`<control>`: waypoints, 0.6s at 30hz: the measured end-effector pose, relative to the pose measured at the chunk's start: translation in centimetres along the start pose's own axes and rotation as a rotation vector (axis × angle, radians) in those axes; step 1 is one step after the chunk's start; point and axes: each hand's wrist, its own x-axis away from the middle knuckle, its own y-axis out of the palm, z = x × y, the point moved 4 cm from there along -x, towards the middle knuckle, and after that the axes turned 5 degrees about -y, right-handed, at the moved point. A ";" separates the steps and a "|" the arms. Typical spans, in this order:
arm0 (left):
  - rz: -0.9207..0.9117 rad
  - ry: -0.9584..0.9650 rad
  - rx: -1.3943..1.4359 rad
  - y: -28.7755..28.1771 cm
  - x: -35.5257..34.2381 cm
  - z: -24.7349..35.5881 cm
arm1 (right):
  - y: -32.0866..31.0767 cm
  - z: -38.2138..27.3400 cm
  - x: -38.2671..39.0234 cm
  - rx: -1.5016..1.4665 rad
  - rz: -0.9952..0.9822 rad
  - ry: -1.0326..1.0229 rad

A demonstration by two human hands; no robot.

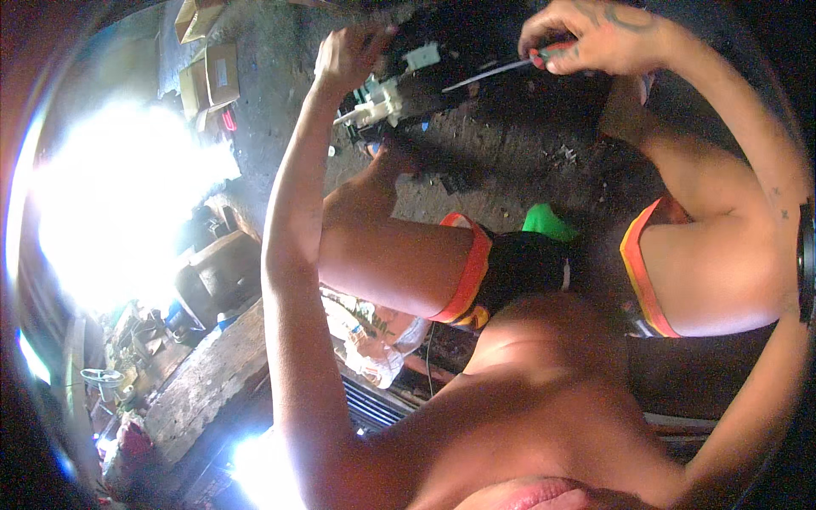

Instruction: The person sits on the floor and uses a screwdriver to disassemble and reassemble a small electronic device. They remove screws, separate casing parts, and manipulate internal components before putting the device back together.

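Observation:
My right hand (568,44) at the top grips the red handle of a screwdriver (493,74), its long shaft pointing down-left. My left hand (353,53) is raised at upper center with fingers bent downward; whether they hold anything is too dim and blurred to tell. Just below it lies a pale plastic and metal assembly (378,104) on the dark ground (510,136), with a small pale green block (422,57) above it. The screwdriver's tip is to the right of the assembly, apart from it.
My bare legs (391,259) frame the work area; a green object (544,223) lies between them. Cardboard boxes (217,76) stand upper left. A worn wooden plank (208,374), cluttered scraps and crumpled paper (374,348) are lower left, beside glaring light.

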 end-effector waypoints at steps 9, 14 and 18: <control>0.051 0.038 0.316 0.9 -0.3 -1.3 | 0.4 0.8 -1.9 0.277 0.146 -0.036; -0.024 -0.081 0.038 -1.0 -0.4 1.7 | -1.5 0.7 -2.7 0.165 0.208 -0.090; 0.281 -0.134 -0.046 1.5 -1.3 0.8 | -3.0 0.4 -4.0 0.234 0.240 -0.142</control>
